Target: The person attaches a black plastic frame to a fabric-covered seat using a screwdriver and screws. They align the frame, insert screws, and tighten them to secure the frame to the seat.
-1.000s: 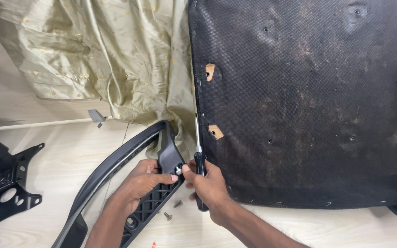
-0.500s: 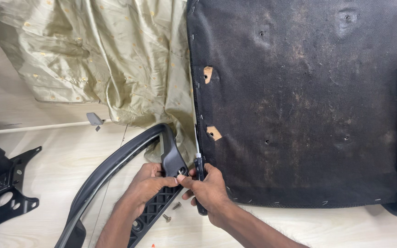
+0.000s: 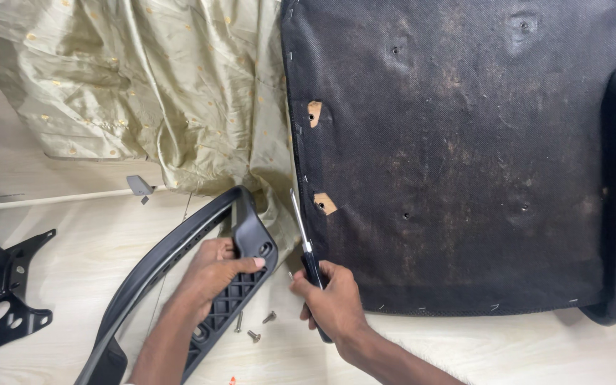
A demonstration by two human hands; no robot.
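Black plastic fills the left hand, which clasps the armrest by its ribbed mounting plate, thumb over the top edge. The armrest's long axis runs from the hand down and left, toward the wrist. Just right of it, the right hand is clenched round the dark handle of a screwdriver, whose steel shaft points up and slightly left, away from the hand, lying along the stapled left edge of the seat base. The right hand is the nearer to that base; the left holds the armrest just apart from it. Above the shaft tip, two torn patches show bare wood through the black fabric. Between the wrists, three loose screws lie on the pale floor. Beyond both hands spreads olive cloth; far left sits a black metal bracket. No labels or packages show.
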